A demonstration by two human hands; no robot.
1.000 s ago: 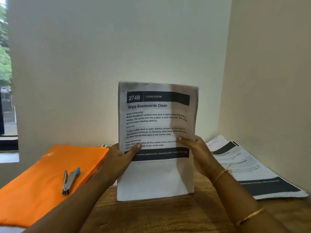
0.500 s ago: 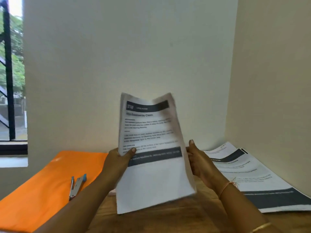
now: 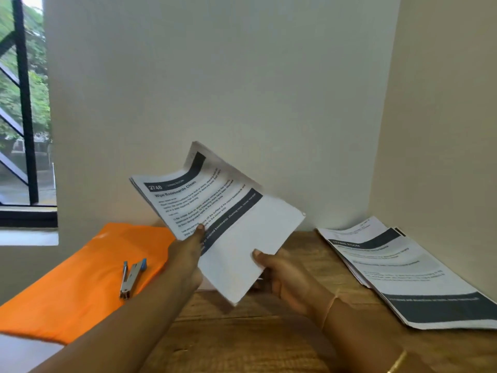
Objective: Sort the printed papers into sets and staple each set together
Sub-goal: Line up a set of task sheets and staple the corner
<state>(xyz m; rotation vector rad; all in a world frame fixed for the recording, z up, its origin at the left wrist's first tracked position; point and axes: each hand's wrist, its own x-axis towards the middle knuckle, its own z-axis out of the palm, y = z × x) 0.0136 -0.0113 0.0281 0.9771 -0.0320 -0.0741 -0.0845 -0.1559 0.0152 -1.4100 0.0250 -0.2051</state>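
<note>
Paper set [image 3: 242, 232] tilted mid-frame, long axis upper-left to lower-right. Left hand [image 3: 185, 259] pinches side edge, right hand [image 3: 285, 275] pinches bottom edge. Stapler [image 3: 131, 275] lower left, nearer left hand.

The held sheets [image 3: 252, 232] are printed black on white, crossed by dark grey bands; the same pattern is borne by the lying pile [image 3: 403, 273]. The folder [image 3: 75, 297] is coloured plain orange, the stapler [image 3: 131, 277] silver with blue tip, the worktop [image 3: 242, 335] grained brown.
</note>
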